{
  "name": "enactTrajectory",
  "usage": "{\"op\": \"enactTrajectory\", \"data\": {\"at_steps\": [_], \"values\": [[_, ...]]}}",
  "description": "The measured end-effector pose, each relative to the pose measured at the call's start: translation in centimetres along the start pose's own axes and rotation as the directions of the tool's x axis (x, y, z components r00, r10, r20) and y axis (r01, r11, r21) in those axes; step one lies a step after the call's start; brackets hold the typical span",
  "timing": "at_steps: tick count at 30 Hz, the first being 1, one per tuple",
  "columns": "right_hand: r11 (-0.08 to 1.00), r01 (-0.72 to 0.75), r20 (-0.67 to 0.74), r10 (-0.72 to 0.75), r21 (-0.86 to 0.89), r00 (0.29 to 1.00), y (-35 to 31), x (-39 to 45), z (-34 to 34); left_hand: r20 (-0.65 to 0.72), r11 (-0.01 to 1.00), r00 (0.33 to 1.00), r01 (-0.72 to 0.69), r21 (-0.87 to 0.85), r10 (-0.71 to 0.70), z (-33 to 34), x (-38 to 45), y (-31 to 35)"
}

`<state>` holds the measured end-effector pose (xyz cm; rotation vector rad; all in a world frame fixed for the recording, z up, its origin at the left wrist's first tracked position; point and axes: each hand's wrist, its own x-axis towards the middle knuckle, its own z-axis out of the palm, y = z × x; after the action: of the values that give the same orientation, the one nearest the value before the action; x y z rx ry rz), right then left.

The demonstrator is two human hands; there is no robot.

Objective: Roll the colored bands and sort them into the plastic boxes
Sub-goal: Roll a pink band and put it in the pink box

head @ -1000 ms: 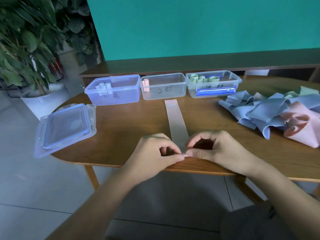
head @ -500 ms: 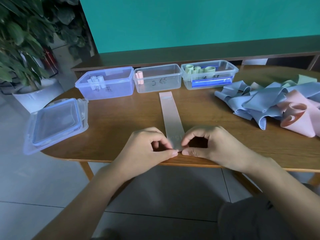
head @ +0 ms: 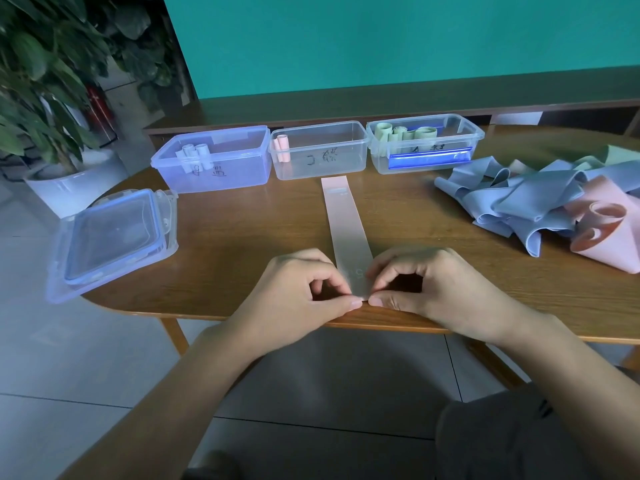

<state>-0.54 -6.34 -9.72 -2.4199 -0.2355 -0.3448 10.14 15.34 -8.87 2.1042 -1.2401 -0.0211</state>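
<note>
A pale pink band [head: 344, 223] lies flat on the wooden table [head: 242, 230], running from the boxes toward me. My left hand [head: 298, 292] and my right hand [head: 433, 289] pinch its near end between thumb and fingers at the table's front edge. Three clear plastic boxes stand in a row at the back: the left box [head: 214, 161] holds pale blue rolls, the middle box [head: 320, 148] one pink roll, the right box [head: 426, 142] several green rolls. A heap of loose blue, pink and green bands [head: 540, 202] lies at the right.
A stack of clear box lids [head: 110, 240] overhangs the table's left edge. A potted plant [head: 45, 109] stands on the floor at the left. A low wooden bench [head: 381, 102] runs behind the table under a green wall.
Both hands stay on the band's near end and their fingers have shifted slightly. The view has dropped a little toward the table.
</note>
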Motion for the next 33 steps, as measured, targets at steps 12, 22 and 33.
{"op": "enactTrajectory", "data": {"at_steps": [12, 22, 33], "values": [[0.978, -0.21, 0.051, 0.21, -0.008, 0.976, -0.1, 0.9, -0.6, 0.06, 0.992, 0.991, 0.115, 0.06, -0.118, -0.2, 1.1, 0.3], [0.991, -0.101, 0.056, 0.097, 0.088, 0.994, -0.4, 1.0, -0.2, 0.071, 0.998, 0.996, 0.055, 0.031, -0.057, -0.2, 1.3, 0.7], [1.0, -0.02, 0.085, 0.02, -0.01, 0.996, -0.1, 0.4, -0.2, 0.086, 0.991, 0.995, 0.031, 0.128, -0.043, 0.2, 0.5, 0.7]]}}
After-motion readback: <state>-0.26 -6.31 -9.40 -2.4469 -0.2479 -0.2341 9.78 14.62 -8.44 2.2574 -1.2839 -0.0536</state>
